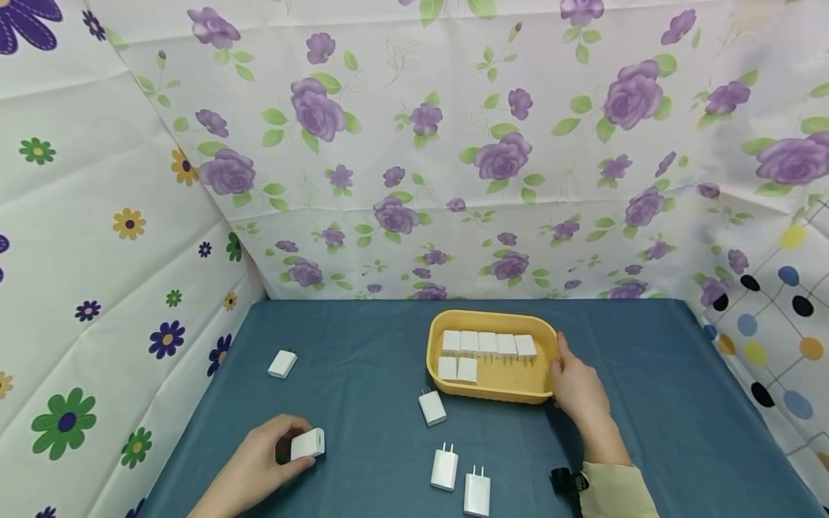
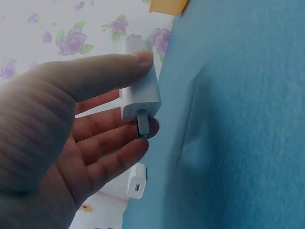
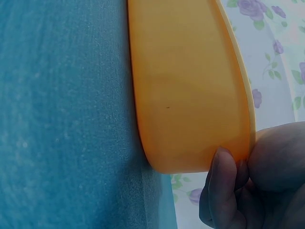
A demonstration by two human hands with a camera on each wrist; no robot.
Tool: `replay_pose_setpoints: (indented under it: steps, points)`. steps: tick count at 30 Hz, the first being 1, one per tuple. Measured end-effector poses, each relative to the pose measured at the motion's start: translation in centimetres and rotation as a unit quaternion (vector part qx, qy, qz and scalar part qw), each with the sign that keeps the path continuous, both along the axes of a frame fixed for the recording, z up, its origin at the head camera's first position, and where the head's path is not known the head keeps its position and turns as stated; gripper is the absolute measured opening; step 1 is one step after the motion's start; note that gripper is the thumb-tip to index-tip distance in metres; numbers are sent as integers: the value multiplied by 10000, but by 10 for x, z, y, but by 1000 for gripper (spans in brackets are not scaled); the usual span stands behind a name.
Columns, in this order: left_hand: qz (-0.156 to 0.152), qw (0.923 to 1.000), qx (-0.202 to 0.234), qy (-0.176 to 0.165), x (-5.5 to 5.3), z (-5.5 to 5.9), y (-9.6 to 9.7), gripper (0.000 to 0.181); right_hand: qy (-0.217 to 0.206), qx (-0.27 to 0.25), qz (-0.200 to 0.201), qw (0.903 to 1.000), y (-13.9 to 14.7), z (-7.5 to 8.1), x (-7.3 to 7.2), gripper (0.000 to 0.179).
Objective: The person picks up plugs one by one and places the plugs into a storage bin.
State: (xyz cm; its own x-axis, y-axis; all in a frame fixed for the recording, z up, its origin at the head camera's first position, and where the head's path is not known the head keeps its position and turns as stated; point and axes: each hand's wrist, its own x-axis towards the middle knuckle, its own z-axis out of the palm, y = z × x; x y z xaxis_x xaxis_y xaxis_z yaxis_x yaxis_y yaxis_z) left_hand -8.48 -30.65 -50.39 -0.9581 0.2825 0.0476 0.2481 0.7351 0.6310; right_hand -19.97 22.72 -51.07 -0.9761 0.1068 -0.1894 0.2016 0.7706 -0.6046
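Observation:
At the front left my left hand [image 1: 265,450] pinches a white charger plug [image 1: 307,444] between thumb and fingers. In the left wrist view the thumb lies across the plug's body [image 2: 140,90], and its metal prongs [image 2: 143,123] show below. My right hand [image 1: 583,392] grips the right end of a yellow tray [image 1: 492,393]. Its thumb and fingers pinch the tray wall [image 3: 190,160] in the right wrist view. Inside the tray several white charger plugs [image 1: 487,343] stand in a back row, with two more [image 1: 458,369] at the front left.
One loose charger plug [image 1: 282,364] lies at the left of the blue tablecloth [image 1: 363,403]. Another plug [image 1: 432,408] lies just in front of the tray, and two more [image 1: 444,467] [image 1: 477,493] sit nearer. A black strap piece [image 1: 565,480] sits at the right sleeve.

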Motion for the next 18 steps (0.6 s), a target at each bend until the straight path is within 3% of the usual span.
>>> replay_pose_setpoints:
  steps: [5,18]
  points:
    - [131,9999,-8,87,-3,4,7,43,32,-10,17,10000,0,1,1,64]
    - [-109,9986,379,355,-12,8,31,35,77,6,22,10000,0,-2,1,64]
